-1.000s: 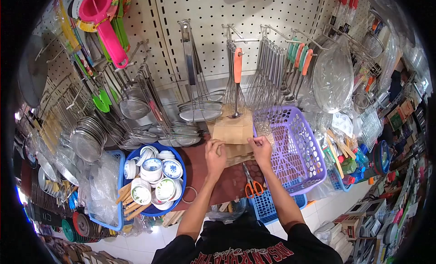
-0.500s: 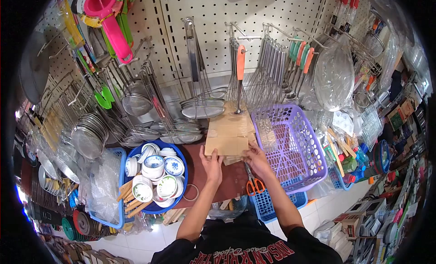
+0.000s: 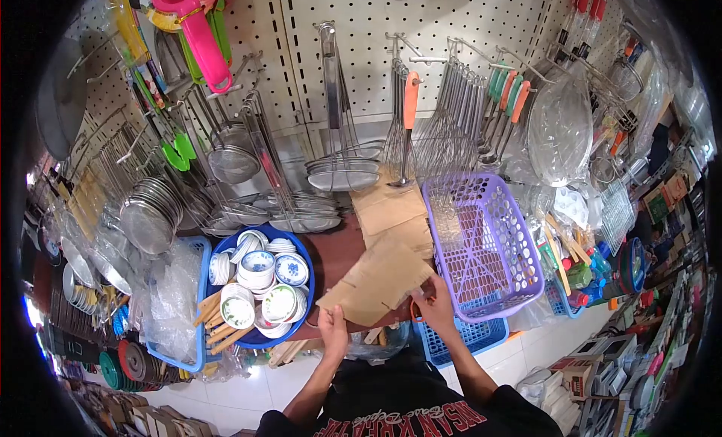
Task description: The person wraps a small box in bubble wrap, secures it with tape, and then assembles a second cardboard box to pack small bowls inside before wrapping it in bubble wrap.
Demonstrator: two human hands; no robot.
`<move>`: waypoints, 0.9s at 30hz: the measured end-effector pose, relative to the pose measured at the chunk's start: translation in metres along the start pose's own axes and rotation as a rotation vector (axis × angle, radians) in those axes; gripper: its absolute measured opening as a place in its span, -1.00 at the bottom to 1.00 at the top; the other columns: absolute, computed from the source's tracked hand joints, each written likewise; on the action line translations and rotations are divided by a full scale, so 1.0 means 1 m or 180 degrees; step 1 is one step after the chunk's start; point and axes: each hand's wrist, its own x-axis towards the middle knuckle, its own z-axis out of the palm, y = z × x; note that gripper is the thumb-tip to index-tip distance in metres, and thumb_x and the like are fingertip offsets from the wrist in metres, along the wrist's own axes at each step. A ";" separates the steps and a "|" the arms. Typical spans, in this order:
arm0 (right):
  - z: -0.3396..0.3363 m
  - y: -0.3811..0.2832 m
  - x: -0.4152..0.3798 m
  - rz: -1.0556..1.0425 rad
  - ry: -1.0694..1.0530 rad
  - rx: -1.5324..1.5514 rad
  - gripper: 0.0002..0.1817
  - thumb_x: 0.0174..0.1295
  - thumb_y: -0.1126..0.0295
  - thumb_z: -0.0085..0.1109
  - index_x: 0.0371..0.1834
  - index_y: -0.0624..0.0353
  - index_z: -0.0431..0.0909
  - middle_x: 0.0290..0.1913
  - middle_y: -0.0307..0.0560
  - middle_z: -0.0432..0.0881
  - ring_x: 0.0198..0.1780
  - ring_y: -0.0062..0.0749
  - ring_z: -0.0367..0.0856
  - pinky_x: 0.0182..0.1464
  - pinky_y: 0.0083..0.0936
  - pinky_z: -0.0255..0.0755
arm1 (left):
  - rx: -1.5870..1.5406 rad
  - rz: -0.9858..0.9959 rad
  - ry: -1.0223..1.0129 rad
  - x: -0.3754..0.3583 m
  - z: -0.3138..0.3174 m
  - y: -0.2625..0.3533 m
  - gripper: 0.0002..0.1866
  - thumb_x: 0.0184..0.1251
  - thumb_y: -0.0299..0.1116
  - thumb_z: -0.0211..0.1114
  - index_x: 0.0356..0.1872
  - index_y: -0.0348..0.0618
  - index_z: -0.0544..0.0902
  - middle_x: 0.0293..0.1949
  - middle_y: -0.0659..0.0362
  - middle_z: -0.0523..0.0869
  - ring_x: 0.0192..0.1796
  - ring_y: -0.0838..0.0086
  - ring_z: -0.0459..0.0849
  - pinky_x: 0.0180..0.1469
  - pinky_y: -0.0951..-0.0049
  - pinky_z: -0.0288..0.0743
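Note:
A flat piece of brown cardboard [image 3: 376, 280] is held tilted in front of me. My left hand [image 3: 333, 333] pinches its lower left corner, thumb on top. At its right end my right hand [image 3: 437, 308] is closed on the edge; some of those fingers are hidden. Behind it, more cardboard pieces [image 3: 391, 209] lie stacked on the reddish-brown table [image 3: 336, 249]. Orange-handled scissors [image 3: 415, 311] show only in part beside my right hand.
A blue basin [image 3: 307, 249] of small patterned bowls stands left, near wooden handles [image 3: 219, 328]. A purple basket [image 3: 538, 286] sits right, above a blue basket [image 3: 489, 335]. Strainers [image 3: 342, 180], whisks [image 3: 451, 140] and an orange-handled ladle [image 3: 410, 106] hang on the pegboard behind.
Both hands have drawn a cardboard piece off the stack toward my body and turned it slantwise. The scissors are now mostly covered, and the view has shifted slightly.

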 end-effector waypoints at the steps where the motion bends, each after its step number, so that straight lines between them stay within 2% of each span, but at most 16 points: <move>1: -0.012 -0.034 -0.003 0.0228 0.0040 -0.0108 -0.24 0.23 0.44 0.42 0.48 0.30 0.27 0.10 -0.03 0.54 -0.01 -0.45 0.62 -0.12 -0.63 0.53 | 0.0124 -0.0057 0.0014 -0.007 -0.008 0.000 -0.75 0.65 -0.34 0.07 0.18 -0.24 0.44 0.07 0.11 0.67 0.05 0.53 0.63 0.10 0.46 0.52; 2: -0.018 -0.052 -0.005 0.0456 0.0081 -0.0218 -0.21 0.20 0.44 0.44 0.48 0.33 0.26 0.09 -0.03 0.54 -0.02 -0.47 0.61 -0.14 -0.66 0.53 | 0.0246 -0.0113 0.0026 -0.014 -0.017 -0.001 -0.77 0.65 -0.34 0.08 0.12 -0.26 0.46 0.03 0.12 0.69 0.02 0.56 0.64 0.09 0.48 0.52; 3: -0.017 -0.045 -0.005 -0.0165 0.0273 -0.0296 -0.13 0.16 0.45 0.47 0.53 0.29 0.21 0.14 -0.02 0.52 -0.06 -0.51 0.58 -0.20 -0.66 0.50 | 0.0375 -0.0216 0.0036 -0.017 -0.025 -0.002 -0.79 0.64 -0.35 0.08 0.10 -0.26 0.47 -0.01 0.14 0.69 -0.01 0.57 0.64 0.06 0.49 0.52; 6: -0.027 -0.035 -0.015 0.0204 -0.0411 -0.0100 -0.15 0.13 0.37 0.50 0.49 0.27 0.29 0.11 -0.05 0.57 -0.30 -0.55 0.54 -0.27 -0.57 0.45 | 0.0735 -0.0154 -0.0046 -0.023 -0.035 -0.003 -0.81 0.62 -0.39 0.08 0.07 -0.27 0.47 -0.07 0.15 0.68 -0.05 0.56 0.63 0.03 0.50 0.52; 7: -0.025 -0.026 -0.017 0.0305 -0.0675 0.0224 -0.24 0.13 0.35 0.52 0.39 0.29 0.39 -0.03 -0.06 0.63 -0.39 -0.58 0.51 -0.32 -0.62 0.42 | 0.0858 -0.0037 -0.0112 -0.024 -0.034 -0.001 -0.82 0.61 -0.41 0.08 0.08 -0.28 0.47 -0.07 0.14 0.68 -0.05 0.56 0.63 0.04 0.49 0.51; 9: -0.016 -0.013 -0.023 0.0335 -0.0726 0.0394 -0.34 0.15 0.34 0.52 0.27 0.28 0.42 -0.14 -0.13 0.62 -0.38 -0.63 0.49 -0.34 -0.65 0.39 | 0.1148 0.0330 -0.0342 -0.024 -0.030 0.006 -0.82 0.59 -0.46 0.07 0.09 -0.29 0.45 -0.06 0.13 0.65 -0.02 0.53 0.61 0.07 0.48 0.50; 12: -0.005 -0.005 -0.026 0.0494 -0.0723 0.0636 -0.46 0.18 0.34 0.51 0.11 0.25 0.40 -0.27 -0.24 0.57 -0.37 -0.67 0.45 -0.35 -0.65 0.37 | 0.1011 0.0383 -0.0191 -0.024 -0.021 0.003 -0.77 0.56 -0.52 0.05 0.15 -0.28 0.39 -0.02 0.11 0.62 0.05 0.49 0.59 0.17 0.43 0.45; 13: -0.002 -0.004 -0.027 0.0572 -0.0705 0.0711 -0.49 0.19 0.34 0.50 0.07 0.23 0.39 -0.31 -0.27 0.55 -0.37 -0.68 0.44 -0.35 -0.65 0.36 | 0.0898 0.0228 -0.0310 -0.025 -0.019 0.007 -0.72 0.56 -0.52 0.04 0.21 -0.26 0.34 0.08 0.08 0.56 0.14 0.44 0.54 0.27 0.41 0.37; 16: 0.003 0.002 -0.029 0.0626 -0.0790 0.0526 -0.49 0.21 0.36 0.49 0.07 0.23 0.34 -0.33 -0.29 0.50 -0.35 -0.68 0.42 -0.35 -0.64 0.34 | 0.1463 0.0493 -0.0448 -0.022 -0.012 0.014 -0.71 0.64 -0.37 0.00 0.25 -0.22 0.31 0.13 0.04 0.52 0.19 0.39 0.47 0.32 0.35 0.30; 17: 0.007 0.006 -0.030 0.0570 -0.0730 0.0583 -0.50 0.23 0.35 0.47 0.06 0.24 0.34 -0.32 -0.27 0.50 -0.33 -0.67 0.44 -0.34 -0.63 0.37 | 0.1391 0.0439 -0.0433 -0.022 -0.013 0.008 -0.66 0.65 -0.37 -0.01 0.31 -0.24 0.29 0.17 0.00 0.49 0.25 0.34 0.45 0.38 0.33 0.24; 22: 0.032 0.040 -0.037 0.0416 -0.0391 0.0876 -0.56 0.34 0.31 0.38 0.03 0.28 0.32 -0.26 -0.17 0.53 -0.23 -0.56 0.56 -0.22 -0.57 0.49 | 0.1009 0.0144 0.0056 -0.023 -0.003 0.002 -0.68 0.63 -0.44 0.01 0.28 -0.26 0.28 0.21 0.05 0.46 0.33 0.38 0.44 0.41 0.39 0.26; 27: 0.031 0.050 -0.038 0.0619 -0.0824 0.0702 -0.60 0.43 0.32 0.25 0.09 0.34 0.30 -0.10 -0.03 0.53 -0.09 -0.46 0.60 -0.12 -0.51 0.55 | 0.1068 -0.0046 -0.0189 -0.015 -0.016 -0.013 -0.68 0.62 -0.46 0.05 0.27 -0.28 0.28 0.21 0.03 0.46 0.32 0.39 0.46 0.41 0.42 0.25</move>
